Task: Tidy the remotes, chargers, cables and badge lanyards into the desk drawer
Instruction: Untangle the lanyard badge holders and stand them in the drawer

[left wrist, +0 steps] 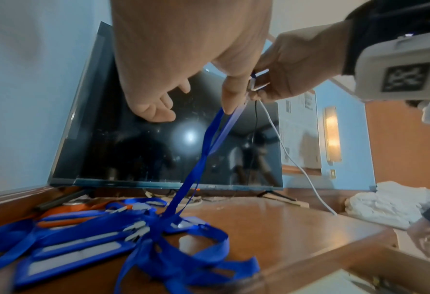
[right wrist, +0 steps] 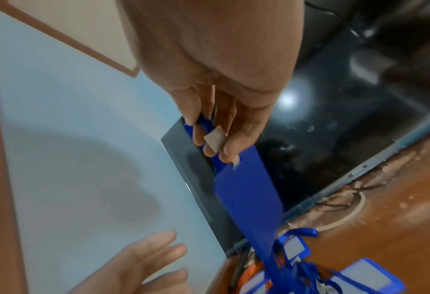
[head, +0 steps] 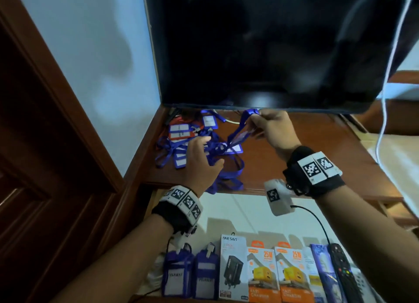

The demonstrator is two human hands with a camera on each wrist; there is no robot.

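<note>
pale blue wall [head: 90, 53] | dark wooden door [head: 34, 144] | black TV [head: 272, 42]

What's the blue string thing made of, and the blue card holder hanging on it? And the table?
The blue lanyard strap looks like woven fabric ribbon: flat, floppy, slightly shiny. The blue badge holder held by the right hand seems matte soft plastic, smooth and bendy-looking. The desk top looks like varnished wood: reddish-brown and glossy with reflections.

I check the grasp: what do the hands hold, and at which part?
The right hand pinches a blue badge lanyard at its clip end. The left hand holds nothing.
</note>
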